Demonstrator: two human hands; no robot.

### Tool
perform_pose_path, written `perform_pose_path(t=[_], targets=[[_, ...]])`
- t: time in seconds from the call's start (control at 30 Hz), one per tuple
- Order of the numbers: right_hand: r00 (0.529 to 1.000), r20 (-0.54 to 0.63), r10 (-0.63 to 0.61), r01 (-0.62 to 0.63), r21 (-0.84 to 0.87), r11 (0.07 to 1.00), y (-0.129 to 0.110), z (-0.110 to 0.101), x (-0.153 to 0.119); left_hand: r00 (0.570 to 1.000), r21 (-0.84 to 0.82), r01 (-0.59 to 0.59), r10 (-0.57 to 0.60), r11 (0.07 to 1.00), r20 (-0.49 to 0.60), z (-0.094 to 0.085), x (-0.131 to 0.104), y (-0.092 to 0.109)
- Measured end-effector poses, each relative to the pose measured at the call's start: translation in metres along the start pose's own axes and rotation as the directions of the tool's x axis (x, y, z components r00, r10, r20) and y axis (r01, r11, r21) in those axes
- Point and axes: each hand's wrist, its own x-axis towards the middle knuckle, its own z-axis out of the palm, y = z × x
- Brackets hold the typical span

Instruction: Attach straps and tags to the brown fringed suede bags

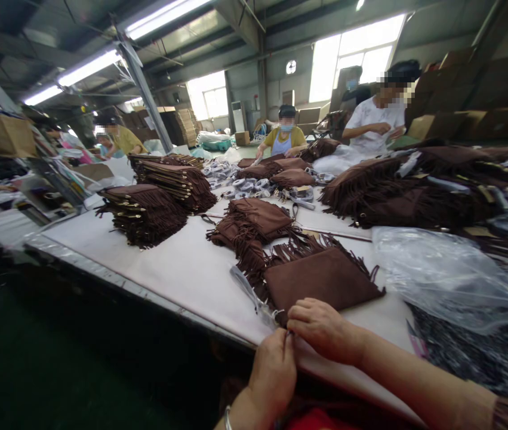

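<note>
At the table's near edge, my left hand and my right hand meet, thumbs and fingers pinched closed together. What sits between the fingertips is too small and hidden to name. Just beyond them lies a flat brown fringed bag, its near corner reaching up to my fingers. A strap in clear wrapping runs from beside that corner, left of the bag. More brown fringed bags lie overlapping behind it.
Stacked fringed bags stand at the left of the white table. Clear plastic bags, pink-handled snips and a large bag pile are on the right. Co-workers work across the table.
</note>
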Motion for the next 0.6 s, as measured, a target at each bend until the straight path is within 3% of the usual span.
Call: perform_pose_path(t=[0.17, 0.3, 0.4, 0.6], targets=[[0.998, 0.065, 0.006, -0.015, 0.147, 0.989, 0.000, -0.008, -0.005, 0.983, -0.297, 0.178, -0.153, 0.938, 0.106, 0.004, 0.007, -0.009], [0.995, 0.097, 0.004, -0.026, 0.225, 0.974, 0.002, -0.011, -0.008, 0.927, -0.508, 0.375, -0.301, 0.775, 0.224, 0.007, 0.006, -0.010], [0.996, 0.082, 0.040, -0.057, 0.226, 0.972, 0.003, -0.006, -0.007, 0.883, -0.582, 0.470, -0.345, 0.664, 0.319, 0.007, 0.002, -0.005], [0.997, 0.039, 0.063, -0.068, 0.149, 0.986, -0.005, -0.001, -0.005, 0.849, -0.614, 0.528, -0.349, 0.587, 0.397, 0.005, 0.000, -0.003]])
